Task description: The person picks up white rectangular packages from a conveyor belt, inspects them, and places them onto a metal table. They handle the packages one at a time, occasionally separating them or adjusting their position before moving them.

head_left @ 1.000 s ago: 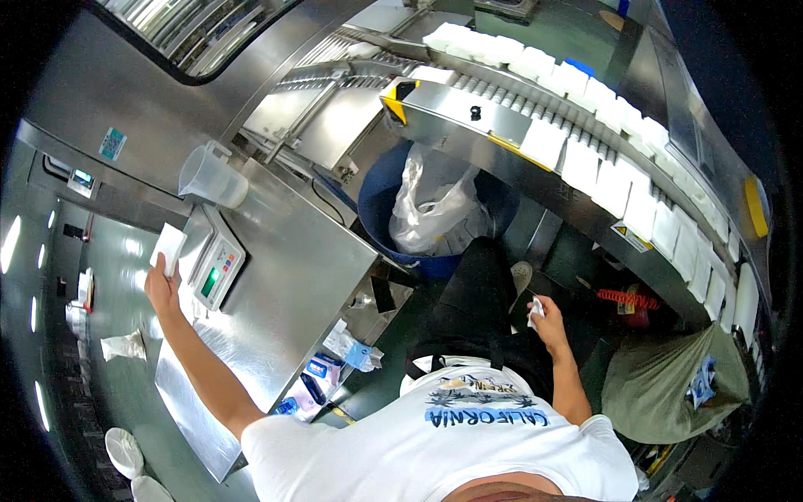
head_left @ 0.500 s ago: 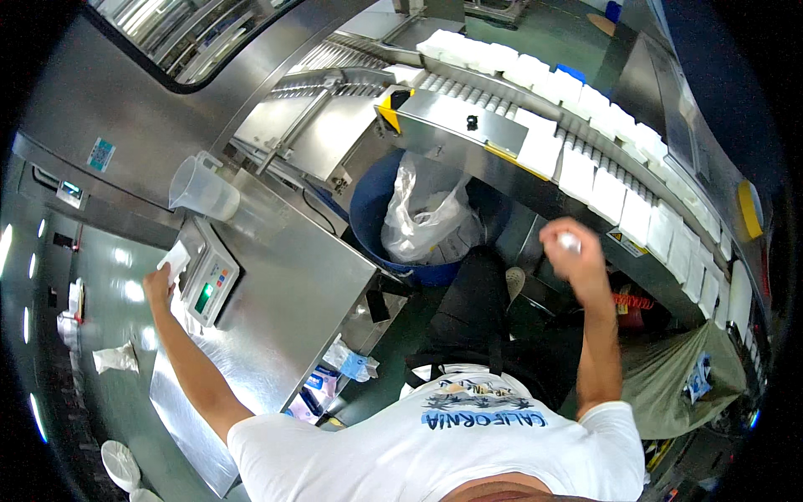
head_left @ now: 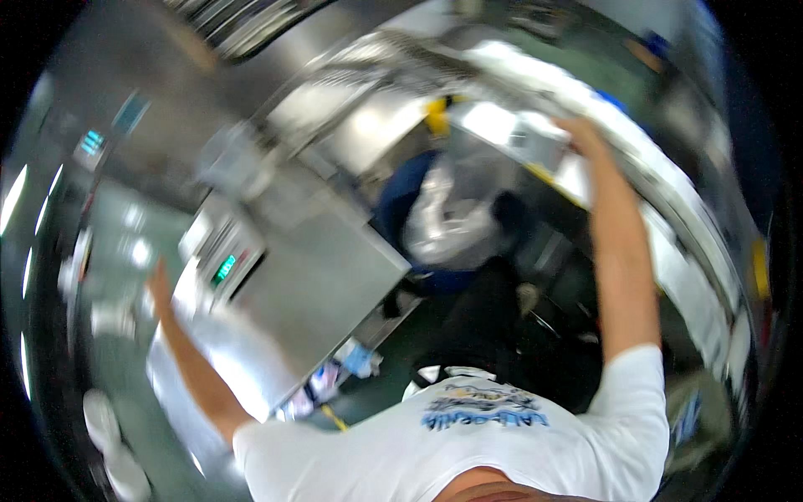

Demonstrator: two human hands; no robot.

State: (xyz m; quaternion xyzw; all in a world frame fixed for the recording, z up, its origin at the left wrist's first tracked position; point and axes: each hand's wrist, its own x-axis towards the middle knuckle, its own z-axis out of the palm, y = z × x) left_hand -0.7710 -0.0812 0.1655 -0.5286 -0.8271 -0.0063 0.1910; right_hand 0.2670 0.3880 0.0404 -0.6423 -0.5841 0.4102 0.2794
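Motion blur softens the whole view. My left hand [head_left: 159,286] is beside the scale, off its left side, its fingers too smeared to read. A white packet [head_left: 196,234] rests on the weighing plate of the scale [head_left: 224,261], whose green display is lit. Over at the conveyor, my right hand [head_left: 583,138] reaches to the right edge of a white pack [head_left: 539,140] on the metal ledge. Its fingertips seem to touch that pack, but blur hides whether they close on it.
A clear plastic jug [head_left: 234,163] stands behind the scale on the steel table [head_left: 335,259]. A blue bin [head_left: 397,197] with a clear bag [head_left: 443,217] sits between table and conveyor. White packs [head_left: 694,284] line the curved conveyor. Packets lie under the table's edge.
My right hand has moved up and forward to the conveyor ledge. My left hand has come off the white packet, which now lies on the scale. The view has shifted.
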